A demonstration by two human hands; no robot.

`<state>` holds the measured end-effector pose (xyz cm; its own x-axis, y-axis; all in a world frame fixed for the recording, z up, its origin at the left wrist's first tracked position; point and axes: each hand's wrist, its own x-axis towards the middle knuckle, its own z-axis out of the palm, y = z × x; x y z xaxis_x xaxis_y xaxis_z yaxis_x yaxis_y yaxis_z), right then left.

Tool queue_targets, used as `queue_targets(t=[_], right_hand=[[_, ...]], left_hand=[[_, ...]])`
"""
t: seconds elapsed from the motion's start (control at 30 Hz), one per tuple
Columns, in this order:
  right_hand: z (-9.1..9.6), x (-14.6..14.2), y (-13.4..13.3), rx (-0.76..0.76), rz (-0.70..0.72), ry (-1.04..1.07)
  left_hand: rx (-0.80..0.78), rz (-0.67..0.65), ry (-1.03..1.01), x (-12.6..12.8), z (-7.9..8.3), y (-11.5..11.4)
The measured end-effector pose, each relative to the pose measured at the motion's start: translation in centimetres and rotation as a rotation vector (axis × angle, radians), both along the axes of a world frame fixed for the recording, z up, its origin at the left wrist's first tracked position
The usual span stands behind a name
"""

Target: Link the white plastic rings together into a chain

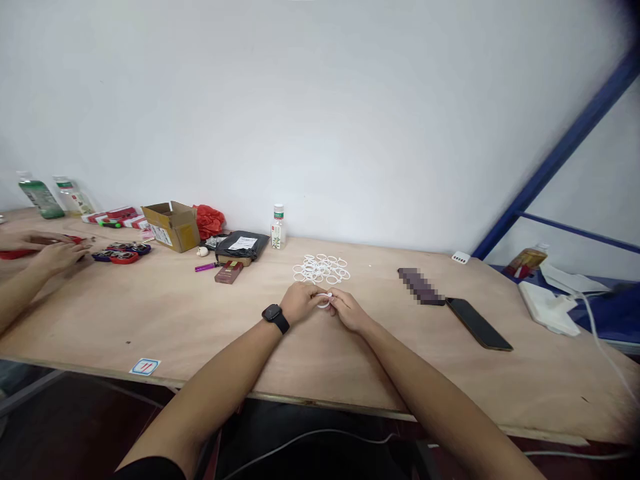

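Between my two hands is a white plastic ring [324,305], held just above the wooden table [320,360]. My left hand [300,301], with a black watch [276,317] on its wrist, grips the ring's left side. The fingers of my right hand [350,311] pinch the ring's right side, near a small white tab. Just beyond my hands lies a loose pile of several similar white rings [321,269]. My fingers cover part of the held ring.
Behind the pile stands a bottle [279,228]. To the left are a black package [243,246], a dark red box [229,272], a purple lighter [205,267] and a cardboard box [173,227]. A phone [479,323] lies at right. Another person's hands [55,253] work at far left.
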<state>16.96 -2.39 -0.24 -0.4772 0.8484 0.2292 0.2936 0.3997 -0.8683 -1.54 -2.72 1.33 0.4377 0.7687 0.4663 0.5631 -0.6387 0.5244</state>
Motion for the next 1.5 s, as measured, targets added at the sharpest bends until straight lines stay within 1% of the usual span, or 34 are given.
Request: queue_targets(t=[0.13, 0.33, 0.53, 0.63, 0.73, 0.8, 0.87, 0.93, 1.03, 1.1, 1.2, 1.33, 1.4, 1.5], right_hand=[[-0.5, 0.1, 0.3, -0.004, -0.011, 0.016], [-0.8, 0.2, 0.8, 0.013, -0.079, -0.047], [-0.5, -0.2, 0.8, -0.021, -0.105, 0.02], [-0.6, -0.2, 1.0, 0.021, -0.111, 0.033], [-0.9, 0.4, 1.5, 0.135, -0.113, -0.08], [-1.2, 0.9, 2.2, 0.213, -0.188, -0.217], [-1.4, 1.3, 3.1, 0.273, -0.295, -0.381], [-1.7, 1.4, 3.9, 0.307, -0.342, -0.541], [-2.0, 1.1, 4.6, 0.33, -0.288, -0.7], [-2.0, 1.1, 4.6, 0.353, -0.259, -0.722], [-1.9, 1.5, 4.0, 0.39, -0.229, -0.651], [-1.2, 1.8, 2.8, 0.444, -0.123, -0.524], [-0.6, 1.4, 2.1, 0.504, -0.055, -0.455], [0.1, 0.6, 1.2, 0.59, 0.019, -0.365]], left_hand=[[-0.01, 0.024, 0.013, 0.1, -0.4, 0.0], [-0.09, 0.006, -0.016, 0.2, -1.0, 0.2], [-0.101, 0.025, -0.028, 0.6, -0.8, -0.1], [-0.089, 0.038, -0.031, 0.5, -0.6, 0.0], [-0.101, 0.105, -0.032, -0.3, -0.7, 0.5], [-0.128, 0.141, 0.006, -0.9, -1.0, 1.0], [-0.149, 0.133, 0.1, -1.4, -1.2, 1.4], [-0.167, 0.1, 0.195, -1.6, -1.4, 1.6], [-0.161, 0.031, 0.244, -1.4, -1.4, 1.5], [-0.14, 0.011, 0.215, -1.2, -1.4, 1.4], [-0.119, 0.051, 0.152, -1.1, -1.6, 1.4], [-0.148, 0.109, 0.053, -1.3, -2.0, 1.7], [-0.189, 0.095, -0.033, -1.3, -1.9, 1.7], [-0.237, 0.0, -0.156, -1.2, -1.7, 1.7]])
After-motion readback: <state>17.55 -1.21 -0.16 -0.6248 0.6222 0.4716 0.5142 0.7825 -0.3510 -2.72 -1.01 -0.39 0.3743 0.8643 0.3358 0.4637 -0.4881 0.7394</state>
